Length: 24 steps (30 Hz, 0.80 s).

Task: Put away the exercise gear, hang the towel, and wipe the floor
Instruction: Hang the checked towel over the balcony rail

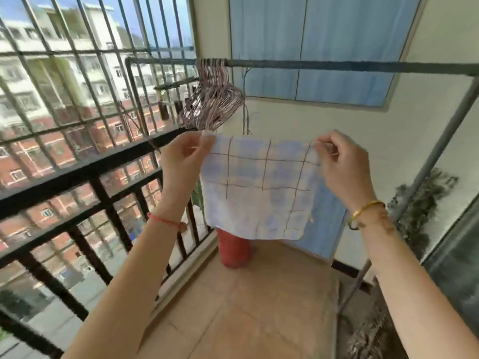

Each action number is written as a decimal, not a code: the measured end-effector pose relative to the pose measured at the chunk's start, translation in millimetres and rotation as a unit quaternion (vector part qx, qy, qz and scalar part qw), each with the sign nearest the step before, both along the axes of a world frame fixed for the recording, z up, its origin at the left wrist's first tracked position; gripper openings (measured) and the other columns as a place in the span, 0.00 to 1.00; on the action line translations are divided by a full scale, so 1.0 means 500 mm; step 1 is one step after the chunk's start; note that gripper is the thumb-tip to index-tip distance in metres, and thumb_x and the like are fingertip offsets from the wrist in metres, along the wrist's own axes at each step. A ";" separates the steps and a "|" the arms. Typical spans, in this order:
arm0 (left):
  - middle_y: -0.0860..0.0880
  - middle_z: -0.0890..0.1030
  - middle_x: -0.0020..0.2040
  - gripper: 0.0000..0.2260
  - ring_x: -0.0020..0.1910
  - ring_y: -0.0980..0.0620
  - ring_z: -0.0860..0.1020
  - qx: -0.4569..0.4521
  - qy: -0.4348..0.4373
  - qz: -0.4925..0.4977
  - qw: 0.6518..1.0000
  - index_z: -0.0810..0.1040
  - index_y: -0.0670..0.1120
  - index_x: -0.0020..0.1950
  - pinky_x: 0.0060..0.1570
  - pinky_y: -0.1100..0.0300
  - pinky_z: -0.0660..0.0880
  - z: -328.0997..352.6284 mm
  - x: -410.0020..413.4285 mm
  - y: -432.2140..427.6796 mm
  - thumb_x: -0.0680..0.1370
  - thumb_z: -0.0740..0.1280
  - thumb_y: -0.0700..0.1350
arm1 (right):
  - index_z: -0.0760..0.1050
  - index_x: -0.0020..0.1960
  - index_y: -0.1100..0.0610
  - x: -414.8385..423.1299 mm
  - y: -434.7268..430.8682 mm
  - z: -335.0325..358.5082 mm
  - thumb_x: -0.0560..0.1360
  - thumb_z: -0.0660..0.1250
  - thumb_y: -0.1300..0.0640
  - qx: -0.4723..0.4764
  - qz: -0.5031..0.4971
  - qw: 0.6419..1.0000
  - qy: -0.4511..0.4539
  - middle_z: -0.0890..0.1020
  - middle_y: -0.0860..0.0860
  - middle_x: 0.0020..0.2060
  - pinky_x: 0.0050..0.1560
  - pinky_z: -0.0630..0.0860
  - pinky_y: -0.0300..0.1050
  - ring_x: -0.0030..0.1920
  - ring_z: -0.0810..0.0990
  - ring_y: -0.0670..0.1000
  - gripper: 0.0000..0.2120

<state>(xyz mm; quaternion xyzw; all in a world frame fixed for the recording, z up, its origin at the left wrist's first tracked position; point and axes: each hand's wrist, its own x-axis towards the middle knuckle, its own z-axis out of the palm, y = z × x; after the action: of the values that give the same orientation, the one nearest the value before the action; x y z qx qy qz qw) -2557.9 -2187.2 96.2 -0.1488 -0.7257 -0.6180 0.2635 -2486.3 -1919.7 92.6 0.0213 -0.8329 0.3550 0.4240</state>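
- Blue-checked cloth, the towel [259, 190] hangs spread in the air before you, below the drying rail [337, 65] and not touching it.
- Your left hand [181, 156] and right hand [342, 164] each pinch a top corner, fingers closed on the fabric, so it hangs flat and uncreased.
- Held this wide, it looks ready to drape over the rail.
- Wire hangers [212, 99] crowd the rail's left end; the bare stretch to the right seems the better spot.

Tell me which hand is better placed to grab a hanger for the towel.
Likely left. The left hand pinches the checked towel just below the wire hangers bunched on the rail; the right hand holds the far corner.
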 end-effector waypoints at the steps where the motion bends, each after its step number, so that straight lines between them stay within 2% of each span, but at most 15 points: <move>1: 0.55 0.81 0.37 0.04 0.36 0.61 0.77 -0.002 0.005 -0.009 1.000 0.83 0.50 0.44 0.40 0.62 0.75 0.008 -0.044 0.017 0.77 0.72 0.49 | 0.78 0.45 0.62 -0.033 0.016 0.007 0.79 0.66 0.60 0.001 -0.011 1.000 0.002 0.77 0.49 0.37 0.39 0.65 0.24 0.38 0.72 0.44 0.06; 5: 0.51 0.82 0.38 0.07 0.37 0.57 0.77 0.001 0.027 -0.041 0.999 0.84 0.46 0.47 0.42 0.57 0.77 0.055 -0.214 0.098 0.77 0.73 0.50 | 0.79 0.47 0.60 -0.156 0.084 0.046 0.79 0.66 0.60 0.015 -0.048 0.998 0.025 0.78 0.49 0.39 0.39 0.66 0.24 0.39 0.74 0.47 0.05; 8: 0.54 0.81 0.37 0.04 0.35 0.61 0.77 -0.002 0.065 -0.052 0.997 0.83 0.50 0.45 0.40 0.63 0.76 0.109 -0.321 0.169 0.77 0.72 0.49 | 0.79 0.48 0.59 -0.239 0.139 0.091 0.79 0.65 0.59 0.020 -0.066 0.997 0.040 0.79 0.49 0.40 0.39 0.67 0.24 0.39 0.74 0.46 0.05; 11: 0.57 0.81 0.36 0.04 0.33 0.64 0.76 0.021 0.092 -0.079 0.992 0.84 0.49 0.44 0.37 0.67 0.73 0.172 -0.432 0.245 0.77 0.73 0.49 | 0.79 0.49 0.61 -0.327 0.210 0.155 0.79 0.65 0.60 0.036 -0.088 0.993 0.074 0.78 0.48 0.40 0.40 0.66 0.23 0.37 0.74 0.43 0.06; 13: 0.56 0.80 0.34 0.06 0.32 0.64 0.74 0.015 0.119 -0.086 0.989 0.84 0.47 0.43 0.36 0.66 0.71 0.220 -0.502 0.298 0.76 0.73 0.49 | 0.79 0.49 0.62 -0.383 0.263 0.204 0.79 0.64 0.60 0.055 -0.108 0.987 0.103 0.78 0.49 0.41 0.41 0.66 0.26 0.41 0.74 0.44 0.07; 16: 0.58 0.79 0.34 0.04 0.31 0.66 0.75 0.027 0.140 -0.121 0.982 0.83 0.48 0.43 0.36 0.68 0.71 0.290 -0.583 0.374 0.76 0.73 0.47 | 0.79 0.49 0.64 -0.451 0.337 0.276 0.79 0.64 0.60 0.086 -0.141 0.978 0.131 0.79 0.51 0.43 0.42 0.67 0.34 0.45 0.76 0.49 0.08; 20: 0.59 0.79 0.33 0.06 0.34 0.62 0.76 0.030 0.144 -0.167 0.975 0.81 0.53 0.38 0.38 0.63 0.72 0.363 -0.680 0.475 0.74 0.74 0.50 | 0.79 0.50 0.65 -0.522 0.431 0.352 0.79 0.63 0.60 0.107 -0.183 0.966 0.146 0.82 0.55 0.45 0.41 0.68 0.27 0.45 0.76 0.48 0.09; 22: 0.58 0.79 0.33 0.06 0.35 0.59 0.76 0.033 0.136 -0.188 0.972 0.81 0.53 0.37 0.40 0.59 0.74 0.392 -0.726 0.525 0.73 0.74 0.51 | 0.79 0.50 0.66 -0.554 0.474 0.384 0.78 0.62 0.61 0.107 -0.201 0.963 0.147 0.83 0.58 0.47 0.40 0.67 0.26 0.45 0.76 0.48 0.09; 24: 0.59 0.76 0.30 0.08 0.34 0.58 0.74 0.036 0.119 -0.212 0.969 0.80 0.52 0.35 0.40 0.59 0.72 0.415 -0.763 0.573 0.73 0.74 0.50 | 0.79 0.50 0.66 -0.584 0.511 0.412 0.78 0.62 0.62 0.101 -0.219 0.961 0.138 0.82 0.57 0.46 0.39 0.64 0.21 0.45 0.75 0.48 0.09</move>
<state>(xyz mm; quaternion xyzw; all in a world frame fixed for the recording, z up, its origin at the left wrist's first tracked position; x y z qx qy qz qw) -2939.4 -1900.5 303.8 -0.3623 -0.6179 -0.6634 0.2162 -2778.3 -1664.2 298.5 -0.0706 -0.7821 0.1613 0.5978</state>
